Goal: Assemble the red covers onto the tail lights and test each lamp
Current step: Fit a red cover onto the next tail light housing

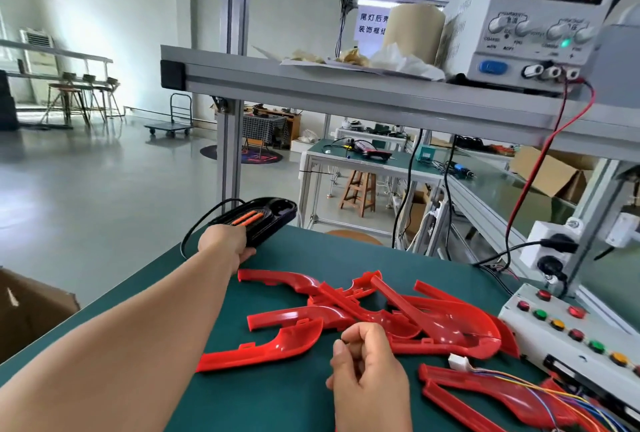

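Note:
At the far left corner of the green bench my left hand (227, 243) grips the near end of a black tail light housing (268, 218) with orange strips inside. A black cable runs from it over the table edge. Several red covers (363, 310) lie heaped in the middle of the bench, one curved cover (263, 345) nearest me. My right hand (369, 366) hovers over the heap's near edge with fingers curled; whether it holds anything small I cannot tell. A white connector (458, 361) with coloured wires lies to the right.
A test box (568, 327) with red, green and yellow buttons sits at the right edge. The power supply (540, 19) on the upper shelf reads 0.000 and 12.00. Red and black leads hang from it. A cardboard box (31, 307) stands to the left of the bench.

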Action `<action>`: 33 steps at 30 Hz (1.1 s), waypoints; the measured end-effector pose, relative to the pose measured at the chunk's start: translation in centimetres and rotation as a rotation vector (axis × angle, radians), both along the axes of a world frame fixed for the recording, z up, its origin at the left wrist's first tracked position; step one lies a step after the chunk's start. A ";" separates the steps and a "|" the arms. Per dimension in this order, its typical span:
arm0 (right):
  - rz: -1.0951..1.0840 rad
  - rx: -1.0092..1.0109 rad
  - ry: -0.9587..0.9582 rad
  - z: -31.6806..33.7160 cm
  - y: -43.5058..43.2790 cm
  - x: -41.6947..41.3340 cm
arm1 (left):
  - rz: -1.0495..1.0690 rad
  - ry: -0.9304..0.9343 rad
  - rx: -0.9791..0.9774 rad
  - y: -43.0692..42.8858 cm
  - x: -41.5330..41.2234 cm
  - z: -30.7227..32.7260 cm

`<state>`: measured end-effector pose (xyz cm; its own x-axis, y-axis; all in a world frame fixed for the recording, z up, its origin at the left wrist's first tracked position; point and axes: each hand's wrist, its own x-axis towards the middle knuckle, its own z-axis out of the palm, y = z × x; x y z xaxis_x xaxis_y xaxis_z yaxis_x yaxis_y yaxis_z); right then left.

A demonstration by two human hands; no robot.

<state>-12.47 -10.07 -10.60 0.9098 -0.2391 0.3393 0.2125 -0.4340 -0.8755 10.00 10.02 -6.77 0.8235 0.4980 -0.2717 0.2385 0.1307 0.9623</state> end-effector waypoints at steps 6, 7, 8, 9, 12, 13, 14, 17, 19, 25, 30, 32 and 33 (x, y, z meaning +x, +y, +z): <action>0.008 0.070 -0.004 0.1 0.0 0.1 | -0.164 -0.176 -0.396 -2.7 -8.0 3.0; 0.012 0.097 -0.007 0.1 0.0 0.2 | -0.191 -0.208 -0.425 -3.4 -9.8 3.3; 0.012 0.139 -0.015 0.2 0.0 0.2 | -0.221 -0.241 -0.435 -4.0 -11.5 3.4; 0.006 0.191 -0.024 0.4 -0.1 0.2 | -0.255 -0.266 -0.419 -4.4 -13.3 3.5; -0.057 0.383 -0.092 1.7 -0.9 0.2 | -0.445 -0.322 -0.293 -4.6 -17.9 3.6; -0.079 0.469 -0.098 2.3 -1.4 0.3 | -0.550 -0.323 -0.254 -4.3 -19.0 3.7; -0.077 0.580 -0.089 3.0 -1.9 0.2 | -0.668 -0.307 -0.210 -4.0 -20.0 3.8; -0.009 0.977 -0.017 5.4 -4.3 -0.2 | -0.952 -0.231 -0.037 -3.1 -21.6 4.0; 0.043 1.023 0.072 6.7 -6.2 -1.0 | -1.049 -0.226 0.054 -2.8 -22.0 4.0; 0.033 0.569 0.307 8.0 -8.3 -3.6 | -1.077 -0.293 -0.126 -3.1 -21.8 2.7; -0.074 0.921 0.270 7.6 -9.5 -3.8 | -1.018 -0.224 0.321 -4.5 -22.3 2.8; -0.048 1.035 0.266 6.9 -9.7 -3.5 | -1.221 -0.265 0.688 -5.5 -23.0 2.6; -0.040 1.051 0.250 6.4 -9.9 -3.2 | -1.271 -0.317 0.874 -6.3 -23.3 2.2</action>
<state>-15.65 -19.97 -4.24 0.9100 -0.3334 -0.2466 -0.0211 0.5567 -0.8304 -13.34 3.75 -4.52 0.7744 -0.6322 -0.0234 -0.4629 -0.5915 0.6602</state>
